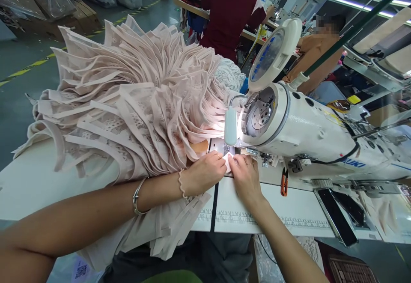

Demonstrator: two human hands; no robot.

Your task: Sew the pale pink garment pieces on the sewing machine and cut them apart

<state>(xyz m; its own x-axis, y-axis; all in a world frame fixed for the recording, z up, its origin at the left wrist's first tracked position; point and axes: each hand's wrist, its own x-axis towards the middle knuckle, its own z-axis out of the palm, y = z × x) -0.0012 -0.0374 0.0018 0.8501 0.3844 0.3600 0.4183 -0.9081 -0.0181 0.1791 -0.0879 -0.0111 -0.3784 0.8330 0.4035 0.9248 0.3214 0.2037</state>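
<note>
At the needle end of our sewing machine point(305, 122): we see a small bit of pale pink cloth point(227, 163), just on our side of the metal foot point(226, 149).
Cloth and hands: it sits between our fingertips, to the right of our left hand point(208, 172) and to the left of our right hand point(246, 179).
Nearer hand: both touch it, so we cannot call one nearer.
Left fingers: we curl them in and pinch the cloth's left edge.
Right fingers: we pinch its right edge, with the thumb side turned in to the left hand.
Cloth's long way: the part we see runs from the foot back toward us, but our fingers hide the rest, so we cannot tell its full long line.
Cloth's point: the end we see faces the foot, away from our body.
Pink pile: a big heap of lacy pieces point(138, 99) lies left of the foot, and some strips point(167, 227) hang over the table point(298, 208) edge under our left arm.
Orange snips: these snips point(284, 183) lie to the right of our right hand, apart from it, and we hold no tool.
</note>
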